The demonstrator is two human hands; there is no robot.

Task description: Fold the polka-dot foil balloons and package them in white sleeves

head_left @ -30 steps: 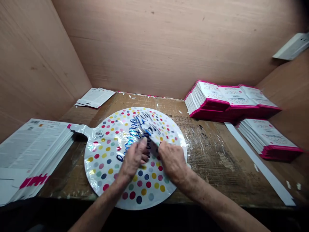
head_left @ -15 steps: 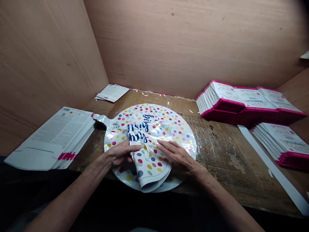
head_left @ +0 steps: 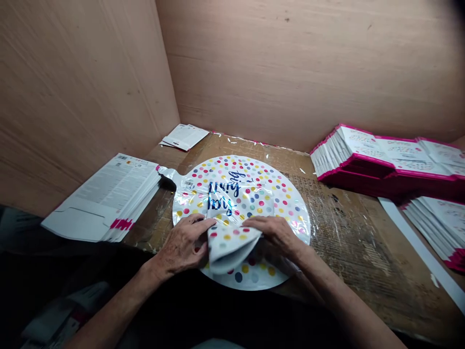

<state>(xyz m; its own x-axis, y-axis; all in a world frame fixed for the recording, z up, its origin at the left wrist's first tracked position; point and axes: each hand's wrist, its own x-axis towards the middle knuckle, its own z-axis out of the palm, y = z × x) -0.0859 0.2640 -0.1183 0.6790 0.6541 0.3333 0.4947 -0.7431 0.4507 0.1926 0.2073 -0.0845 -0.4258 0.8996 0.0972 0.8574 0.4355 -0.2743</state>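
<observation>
A round white foil balloon (head_left: 286, 194) with coloured dots lies flat on the table, its neck toward the left. On top of it is a partly folded dotted balloon (head_left: 250, 198) with dark blue lettering; its near edge is raised and curled. My left hand (head_left: 185, 242) grips the left side of the curled part between thumb and fingers. My right hand (head_left: 278, 235) pinches the right side of the same part, its fingertips on the top. The undersides of the fold and some fingertips are hidden.
White printed cards (head_left: 105, 198) are stacked at the left, with a few more cards (head_left: 185, 137) at the back left. Pink-edged packs (head_left: 366, 150) and another stack (head_left: 439, 223) stand at the right. A white strip (head_left: 417, 247) crosses the taped cardboard (head_left: 345, 232). Wooden panels enclose the back and left.
The near part of the folded balloon has been lifted and bent back away from me. Both hands have shifted with it, and the whole view has moved slightly.
</observation>
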